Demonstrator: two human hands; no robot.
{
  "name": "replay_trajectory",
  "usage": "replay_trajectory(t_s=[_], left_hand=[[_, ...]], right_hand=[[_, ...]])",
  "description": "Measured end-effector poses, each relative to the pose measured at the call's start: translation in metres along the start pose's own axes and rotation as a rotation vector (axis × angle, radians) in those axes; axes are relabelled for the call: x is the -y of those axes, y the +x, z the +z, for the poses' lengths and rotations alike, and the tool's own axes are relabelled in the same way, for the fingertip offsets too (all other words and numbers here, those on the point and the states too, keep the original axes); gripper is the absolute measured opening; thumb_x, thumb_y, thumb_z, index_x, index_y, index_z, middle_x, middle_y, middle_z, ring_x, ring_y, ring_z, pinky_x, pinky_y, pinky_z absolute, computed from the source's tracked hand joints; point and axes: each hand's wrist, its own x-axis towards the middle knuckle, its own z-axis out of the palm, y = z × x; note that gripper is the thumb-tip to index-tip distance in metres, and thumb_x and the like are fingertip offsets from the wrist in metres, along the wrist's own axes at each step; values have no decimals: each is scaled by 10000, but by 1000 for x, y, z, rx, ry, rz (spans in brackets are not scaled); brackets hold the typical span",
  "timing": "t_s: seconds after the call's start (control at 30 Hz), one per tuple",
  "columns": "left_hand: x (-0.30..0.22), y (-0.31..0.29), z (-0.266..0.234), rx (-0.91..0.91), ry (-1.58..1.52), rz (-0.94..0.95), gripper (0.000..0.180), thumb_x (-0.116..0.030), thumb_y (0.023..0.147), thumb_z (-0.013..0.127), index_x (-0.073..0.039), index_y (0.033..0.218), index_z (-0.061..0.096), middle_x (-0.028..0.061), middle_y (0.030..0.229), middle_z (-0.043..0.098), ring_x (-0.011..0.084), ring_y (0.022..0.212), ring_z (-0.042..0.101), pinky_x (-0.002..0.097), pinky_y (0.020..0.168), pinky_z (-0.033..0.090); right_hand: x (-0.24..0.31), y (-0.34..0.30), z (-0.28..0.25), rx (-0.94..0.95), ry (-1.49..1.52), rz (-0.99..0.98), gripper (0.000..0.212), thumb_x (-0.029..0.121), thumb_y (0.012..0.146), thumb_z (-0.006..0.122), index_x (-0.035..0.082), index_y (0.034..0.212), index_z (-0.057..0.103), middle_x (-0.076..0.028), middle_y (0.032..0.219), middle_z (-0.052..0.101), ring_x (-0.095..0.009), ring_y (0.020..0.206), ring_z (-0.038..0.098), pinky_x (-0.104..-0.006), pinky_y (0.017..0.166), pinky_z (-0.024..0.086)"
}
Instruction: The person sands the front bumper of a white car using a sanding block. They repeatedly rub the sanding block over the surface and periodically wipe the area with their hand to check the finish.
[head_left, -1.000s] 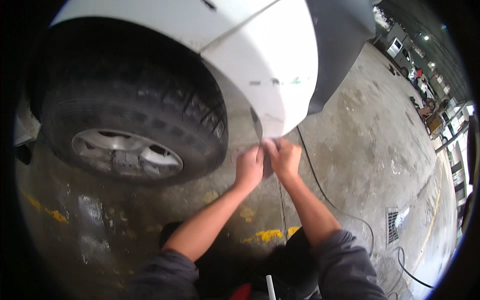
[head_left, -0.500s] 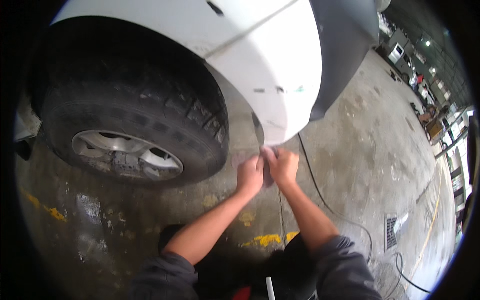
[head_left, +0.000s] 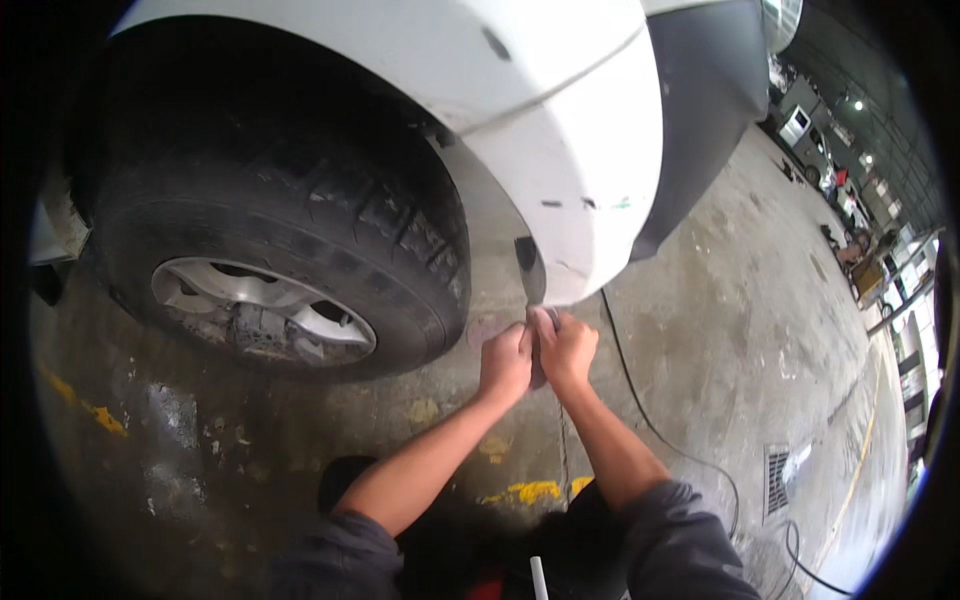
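A white bumper corner (head_left: 575, 225) with dark scuffs narrows downward, and both my hands are together at its lower tip. My left hand (head_left: 505, 360) is closed, its fingers curled around the edge of a thin greyish-brown piece (head_left: 538, 374), like a sheet or cloth; its exact kind I cannot make out. On the other side of the piece, my right hand (head_left: 567, 347) is closed with its thumb up against the bumper's bottom edge. The fingers hide most of the piece.
A large black tyre (head_left: 400, 290) with a silver rim (head_left: 262, 315) stands left of my hands. Dark grey trim (head_left: 700, 120) borders the bumper on the right. A black cable (head_left: 640, 405) crosses the concrete floor near a drain grate (head_left: 777, 480). Below me is a white rod (head_left: 539, 578).
The view has shifted a little, so the bumper and wheel sit slightly lower and further right. My hands stay together at the bumper's tip, less blurred, still gripping the greyish-brown piece.
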Motion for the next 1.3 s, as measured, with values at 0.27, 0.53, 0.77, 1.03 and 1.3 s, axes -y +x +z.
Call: replay_trajectory(t_s=[0.27,0.53,0.77,1.03,1.3], left_hand=[[-8,-9,0,30,-56,-69,246,-180,1033,542,21,934,645,287,865,638,476,848,647,492,711,492],[-16,5,0,49,-43,-4,254,-195,1037,573,12,903,634,285,829,640,493,798,642,501,645,497],[-20,-1,-4,2,-24,6,261,-202,1050,565,12,920,637,280,833,638,489,810,640,488,648,496],[-13,3,-5,57,-19,-27,268,-183,1048,551,24,892,620,285,808,628,485,743,628,483,624,478],[0,5,3,38,15,22,259,-206,1038,589,11,907,641,272,809,639,479,781,642,490,663,492]], right_hand=[[10,1,-17,-18,131,-10,226,216,903,798,-9,916,781,-200,683,680,-156,599,659,-352,607,536],[17,15,-30,-16,138,-60,269,251,924,765,-12,864,762,-243,699,658,-298,566,660,-394,579,512],[34,14,-39,-25,200,-31,287,284,913,786,-2,926,789,-248,700,667,-209,575,672,-352,591,531],[19,11,-26,-30,89,-96,290,242,932,766,-26,822,743,-257,676,635,-352,529,602,-375,553,502],[11,14,-20,58,-11,-25,259,243,925,774,-16,921,779,-194,709,708,-138,601,660,-329,598,527]])
